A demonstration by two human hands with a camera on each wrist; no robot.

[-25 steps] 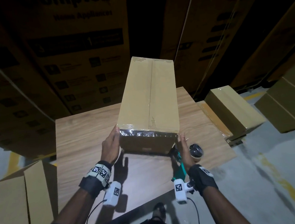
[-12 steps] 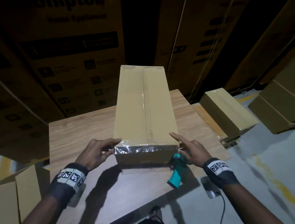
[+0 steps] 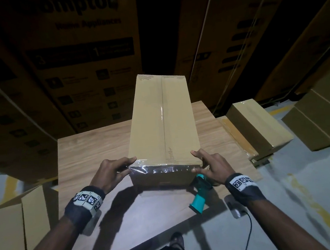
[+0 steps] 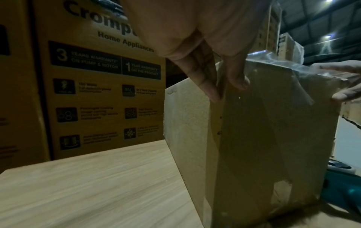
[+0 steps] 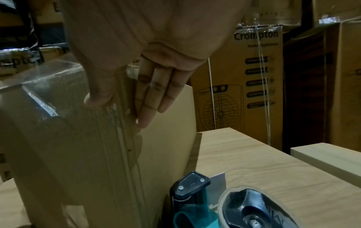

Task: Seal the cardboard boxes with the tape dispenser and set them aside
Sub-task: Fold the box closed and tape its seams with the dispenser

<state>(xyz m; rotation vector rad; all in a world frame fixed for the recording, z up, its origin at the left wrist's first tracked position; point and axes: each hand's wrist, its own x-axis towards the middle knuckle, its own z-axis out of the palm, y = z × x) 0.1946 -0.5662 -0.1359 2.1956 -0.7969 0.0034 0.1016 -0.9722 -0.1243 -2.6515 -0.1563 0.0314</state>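
A long tan cardboard box (image 3: 162,125) lies lengthwise on the wooden table (image 3: 93,150). Clear tape runs along its top seam and wraps over its near edge. My left hand (image 3: 128,165) is at the near left corner, with straight fingers on the side and the thumb on the taped front face (image 4: 263,131). My right hand (image 3: 194,161) presses the near right corner the same way (image 5: 121,111). The teal tape dispenser (image 3: 200,193) lies on the table just under my right wrist, against the box, and no hand holds it.
Tall printed appliance cartons (image 3: 88,61) wall in the far side of the table. Sealed tan boxes (image 3: 259,125) are stacked low to the right, with more boxes (image 3: 317,118) beyond them. An open carton (image 3: 19,215) stands on the floor at the left.
The box's near end was raised and has come down flat on the table. My right hand has let go of the tape dispenser, and both hands now press the taped near corners.
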